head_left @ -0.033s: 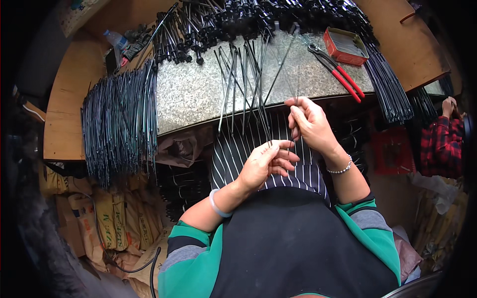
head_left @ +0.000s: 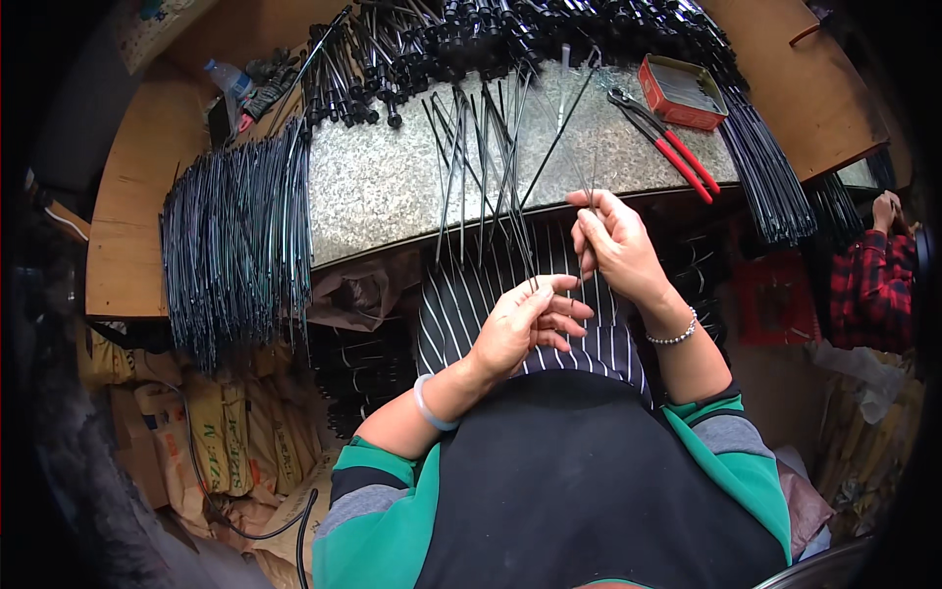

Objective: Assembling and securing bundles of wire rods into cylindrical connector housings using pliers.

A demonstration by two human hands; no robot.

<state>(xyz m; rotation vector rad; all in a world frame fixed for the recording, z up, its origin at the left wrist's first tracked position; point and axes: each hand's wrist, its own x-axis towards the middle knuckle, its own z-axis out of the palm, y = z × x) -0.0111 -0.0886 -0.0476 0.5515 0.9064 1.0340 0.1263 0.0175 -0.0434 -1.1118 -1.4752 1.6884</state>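
Observation:
My left hand [head_left: 530,319] is closed, with thumb and forefinger pinching the lower ends of several thin black rods [head_left: 481,177]. These rods fan out away from me, their far ends over the speckled tabletop [head_left: 368,187]. Higher and to the right, my right hand [head_left: 616,245] pinches a thin rod [head_left: 593,177] between thumb and fingertips. That rod is smeared by motion, and its far end is hard to trace. A pale tip shows on a thin piece [head_left: 565,59] beyond it. Both hands are above my striped apron [head_left: 461,314], apart from each other.
Many dark rods [head_left: 235,245] overhang the table's left edge; another bundle [head_left: 770,177] lies at right. Black-ended rods [head_left: 442,39] are heaped at the back. Red-handled pliers [head_left: 677,157] lie beside an open red box [head_left: 687,93]. A person's checked sleeve [head_left: 873,294] shows far right.
The thin rod in my right hand has shifted slightly, and its far part shows differently through the blur. My right hand has moved a little to the right; my left hand has hardly moved.

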